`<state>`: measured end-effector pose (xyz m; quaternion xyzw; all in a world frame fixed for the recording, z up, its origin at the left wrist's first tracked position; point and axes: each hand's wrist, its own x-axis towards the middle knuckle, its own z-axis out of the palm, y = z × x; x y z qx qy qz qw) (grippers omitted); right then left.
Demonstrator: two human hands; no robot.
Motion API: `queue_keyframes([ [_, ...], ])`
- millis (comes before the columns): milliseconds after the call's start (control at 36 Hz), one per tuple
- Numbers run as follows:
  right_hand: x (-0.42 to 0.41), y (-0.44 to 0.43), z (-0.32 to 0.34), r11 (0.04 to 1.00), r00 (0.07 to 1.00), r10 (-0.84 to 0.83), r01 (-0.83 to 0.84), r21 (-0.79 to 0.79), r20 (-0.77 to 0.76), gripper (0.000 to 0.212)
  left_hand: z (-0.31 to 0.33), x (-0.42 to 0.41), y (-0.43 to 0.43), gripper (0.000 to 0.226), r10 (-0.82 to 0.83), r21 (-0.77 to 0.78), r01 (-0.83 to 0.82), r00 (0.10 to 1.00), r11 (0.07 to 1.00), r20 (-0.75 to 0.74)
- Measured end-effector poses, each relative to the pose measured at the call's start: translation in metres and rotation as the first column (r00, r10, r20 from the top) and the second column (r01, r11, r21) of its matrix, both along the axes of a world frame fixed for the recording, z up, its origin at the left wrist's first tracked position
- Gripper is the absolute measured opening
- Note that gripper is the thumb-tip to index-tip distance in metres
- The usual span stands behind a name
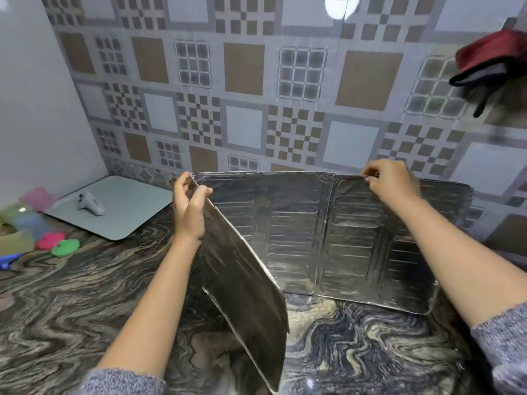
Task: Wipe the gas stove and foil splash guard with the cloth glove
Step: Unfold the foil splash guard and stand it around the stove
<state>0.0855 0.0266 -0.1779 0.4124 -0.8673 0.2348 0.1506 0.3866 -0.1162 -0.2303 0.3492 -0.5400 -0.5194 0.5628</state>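
**A:** Where is the foil splash guard (299, 223)?

**B:** It stands upright on the marbled countertop (85, 295) toward the back edge, close to the patterned wall (242, 81). Its left panel is swung forward toward the person. The other panels face front.

**A:** And the hands?

**B:** Both are on its top edge. The left hand (189, 212) grips the top corner of the forward-swung panel, with the thumb on the inner face and the fingers curled round the outer one. The right hand (390, 183) pinches the top rim just right of the fold between the two front-facing panels.

**A:** What else is on the counter?

**B:** A grey mat (128, 215) lies at the back left corner with a white pistol-shaped tool (89, 205) on it. Coloured plastic pieces (61, 243), pink and green among them, sit along the left edge.

**A:** And the upper right?

**B:** A red-and-black cloth piece (487, 61) is against the wall there, too blurred to tell what it is.
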Motion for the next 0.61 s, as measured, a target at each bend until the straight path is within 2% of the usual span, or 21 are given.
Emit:
queue_keyframes([
  [56, -0.001, -0.005, 0.003, 0.999, 1.000, -0.002, 0.003, -0.047, 0.001, 0.019, 0.001, -0.003, -0.001, 0.071, 0.028, 0.002, -0.028, 0.999, 1.000, -0.018],
  [167, -0.005, -0.009, 0.007, 0.990, 1.000, 0.019, -0.018, -0.140, 0.007, 0.020, 0.000, -0.010, -0.002, 0.051, 0.075, 0.001, -0.075, 0.997, 0.997, -0.017],
  [417, -0.044, 0.009, 0.011, 0.969, 0.993, 0.083, -0.063, -0.238, 0.078, 0.019, 0.004, -0.039, 0.016, 0.055, 0.015, 0.033, -0.017, 0.999, 0.999, 0.043],
  [611, -0.091, 0.044, 0.011, 0.963, 0.988, 0.044, -0.002, -0.268, 0.149, 0.017, 0.001, -0.091, 0.038, 0.044, 0.011, -0.020, -0.010, 0.996, 1.000, 0.090],
])
